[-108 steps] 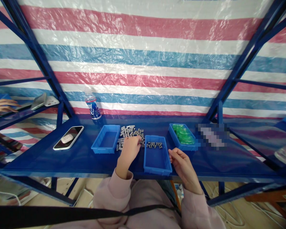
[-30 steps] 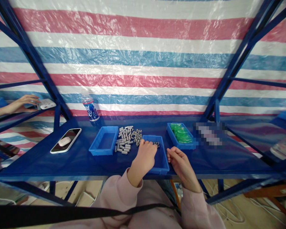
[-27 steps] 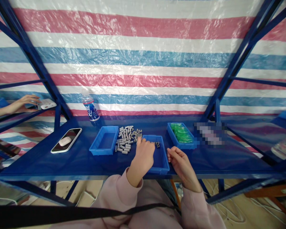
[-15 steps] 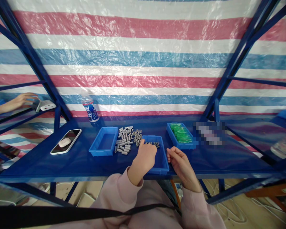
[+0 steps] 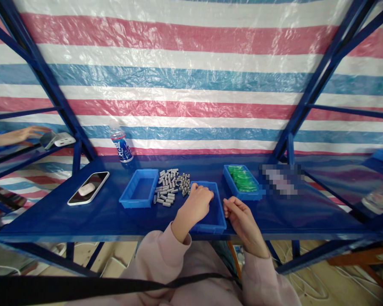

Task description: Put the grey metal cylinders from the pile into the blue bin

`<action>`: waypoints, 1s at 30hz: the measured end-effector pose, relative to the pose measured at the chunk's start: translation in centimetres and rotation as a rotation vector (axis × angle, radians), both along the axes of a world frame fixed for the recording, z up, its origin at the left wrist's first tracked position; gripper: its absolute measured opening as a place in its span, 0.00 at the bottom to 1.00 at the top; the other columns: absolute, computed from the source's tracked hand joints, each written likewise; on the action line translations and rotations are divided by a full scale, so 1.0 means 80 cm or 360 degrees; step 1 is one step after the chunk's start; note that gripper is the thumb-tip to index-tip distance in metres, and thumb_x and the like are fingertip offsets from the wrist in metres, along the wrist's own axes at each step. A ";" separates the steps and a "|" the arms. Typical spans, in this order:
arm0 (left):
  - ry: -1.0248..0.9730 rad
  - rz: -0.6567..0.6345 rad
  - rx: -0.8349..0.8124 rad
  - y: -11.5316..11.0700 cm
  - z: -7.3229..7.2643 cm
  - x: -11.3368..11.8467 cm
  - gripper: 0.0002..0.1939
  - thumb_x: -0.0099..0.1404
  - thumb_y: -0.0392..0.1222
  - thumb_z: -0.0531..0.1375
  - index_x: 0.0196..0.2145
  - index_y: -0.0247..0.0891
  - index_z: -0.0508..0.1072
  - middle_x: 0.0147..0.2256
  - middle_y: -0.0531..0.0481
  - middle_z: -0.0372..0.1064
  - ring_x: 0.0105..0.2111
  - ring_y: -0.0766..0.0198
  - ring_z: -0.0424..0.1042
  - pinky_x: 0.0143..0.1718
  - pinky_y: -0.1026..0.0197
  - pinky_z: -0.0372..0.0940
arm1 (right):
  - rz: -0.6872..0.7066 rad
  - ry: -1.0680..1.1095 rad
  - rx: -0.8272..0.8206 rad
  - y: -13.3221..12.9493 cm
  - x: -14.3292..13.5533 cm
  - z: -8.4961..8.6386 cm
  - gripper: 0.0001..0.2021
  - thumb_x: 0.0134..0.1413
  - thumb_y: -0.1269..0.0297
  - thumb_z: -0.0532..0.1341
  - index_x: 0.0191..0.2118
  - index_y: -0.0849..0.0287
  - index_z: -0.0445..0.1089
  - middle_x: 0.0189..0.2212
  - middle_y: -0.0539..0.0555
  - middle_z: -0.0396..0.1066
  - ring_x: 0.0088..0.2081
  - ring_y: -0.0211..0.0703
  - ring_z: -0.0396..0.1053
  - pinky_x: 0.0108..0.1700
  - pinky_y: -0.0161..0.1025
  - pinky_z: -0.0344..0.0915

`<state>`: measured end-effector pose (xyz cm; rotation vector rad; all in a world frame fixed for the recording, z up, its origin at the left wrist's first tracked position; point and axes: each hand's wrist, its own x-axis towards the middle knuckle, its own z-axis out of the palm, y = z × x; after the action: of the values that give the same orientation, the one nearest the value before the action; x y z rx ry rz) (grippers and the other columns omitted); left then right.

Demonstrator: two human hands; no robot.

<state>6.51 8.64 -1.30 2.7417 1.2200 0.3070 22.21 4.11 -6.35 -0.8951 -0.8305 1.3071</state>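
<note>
My left hand (image 5: 196, 206) reaches into the front blue tray (image 5: 221, 214), fingers bent down near its far end and mostly hidden by the back of the hand. Just right of that tray, my right hand (image 5: 242, 221) has its fingers curled with thumb and fingertips together; anything between them is too small to make out. Left of the tray lie small metal nuts (image 5: 184, 182) and grey metal cylinders (image 5: 167, 185) in a loose pile. Another blue tray (image 5: 138, 189) stands left of the pile, with nothing in it.
Behind to the right, a blue tray (image 5: 253, 196) holds green packets (image 5: 242, 177). A phone (image 5: 98, 182) with a white case (image 5: 87, 189) on it lies at left, and a bottle (image 5: 121, 146) stands behind. Another person's hand (image 5: 28, 135) is at far left.
My left hand has moved slightly right and deeper over the tray's far end, covering the small parts seen there before. My right hand has stayed in place. The other person's hand has shifted slightly.
</note>
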 end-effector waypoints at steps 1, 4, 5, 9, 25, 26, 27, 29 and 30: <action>0.0014 0.0011 0.0009 0.000 -0.002 0.001 0.12 0.61 0.27 0.51 0.36 0.37 0.72 0.38 0.45 0.71 0.42 0.57 0.67 0.49 0.52 0.50 | 0.0001 -0.0001 0.0002 0.000 0.000 0.000 0.15 0.43 0.57 0.70 0.20 0.58 0.66 0.18 0.47 0.63 0.23 0.35 0.57 0.27 0.36 0.54; 0.0044 0.0059 0.0074 0.001 -0.006 0.003 0.12 0.61 0.28 0.51 0.34 0.36 0.72 0.36 0.45 0.70 0.41 0.57 0.66 0.49 0.51 0.50 | 0.0004 0.0000 0.0016 0.000 0.000 0.000 0.14 0.43 0.57 0.70 0.19 0.58 0.66 0.18 0.47 0.63 0.22 0.35 0.57 0.27 0.35 0.54; 0.0048 0.0082 0.0099 0.002 -0.006 0.004 0.12 0.61 0.28 0.50 0.34 0.36 0.72 0.36 0.45 0.70 0.41 0.57 0.66 0.49 0.51 0.51 | 0.0005 0.0004 0.0019 0.000 0.000 -0.001 0.14 0.44 0.58 0.70 0.20 0.58 0.66 0.18 0.47 0.63 0.23 0.35 0.57 0.27 0.35 0.54; 0.0060 0.0174 0.0171 0.005 -0.007 0.005 0.10 0.62 0.30 0.51 0.35 0.35 0.71 0.38 0.43 0.68 0.43 0.55 0.64 0.46 0.52 0.53 | 0.0010 0.0026 0.0020 -0.001 0.000 -0.001 0.13 0.45 0.59 0.69 0.20 0.58 0.67 0.18 0.47 0.63 0.23 0.35 0.57 0.27 0.35 0.54; 0.0042 0.0109 0.0165 0.018 -0.007 0.015 0.05 0.60 0.36 0.57 0.27 0.35 0.71 0.33 0.45 0.70 0.41 0.55 0.66 0.44 0.53 0.53 | 0.0017 0.0078 -0.0004 -0.001 0.001 -0.004 0.13 0.44 0.59 0.70 0.20 0.58 0.67 0.18 0.47 0.63 0.22 0.33 0.57 0.27 0.33 0.55; 0.0036 0.0111 0.0162 0.017 -0.006 0.015 0.05 0.60 0.36 0.57 0.27 0.35 0.71 0.33 0.45 0.70 0.40 0.55 0.66 0.44 0.53 0.53 | 0.0018 0.0084 -0.0004 0.000 0.001 -0.004 0.13 0.44 0.60 0.70 0.20 0.58 0.67 0.18 0.47 0.63 0.22 0.33 0.58 0.27 0.32 0.55; 0.0030 0.0113 0.0158 0.016 -0.006 0.015 0.05 0.59 0.35 0.57 0.27 0.35 0.71 0.32 0.45 0.70 0.40 0.55 0.66 0.43 0.53 0.53 | 0.0020 0.0089 -0.0006 0.000 0.001 -0.004 0.13 0.44 0.60 0.70 0.20 0.58 0.67 0.18 0.47 0.63 0.22 0.33 0.58 0.27 0.32 0.55; 0.0019 0.0114 0.0147 0.014 -0.005 0.013 0.05 0.59 0.36 0.57 0.26 0.35 0.71 0.32 0.45 0.70 0.40 0.55 0.66 0.43 0.53 0.53 | 0.0023 0.0092 -0.0010 0.000 0.001 -0.003 0.13 0.44 0.60 0.70 0.20 0.59 0.67 0.18 0.46 0.63 0.22 0.33 0.58 0.27 0.32 0.55; 0.0017 0.0116 0.0140 0.013 -0.004 0.013 0.05 0.58 0.36 0.57 0.25 0.36 0.71 0.31 0.45 0.69 0.39 0.55 0.66 0.43 0.53 0.53 | 0.0022 0.0090 -0.0012 0.000 0.000 -0.003 0.13 0.44 0.60 0.70 0.20 0.59 0.67 0.18 0.47 0.63 0.22 0.33 0.58 0.27 0.32 0.55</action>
<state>7.54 9.64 -1.66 2.7801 1.3424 0.3623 22.24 4.15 -6.57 -0.8559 -0.7892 1.3427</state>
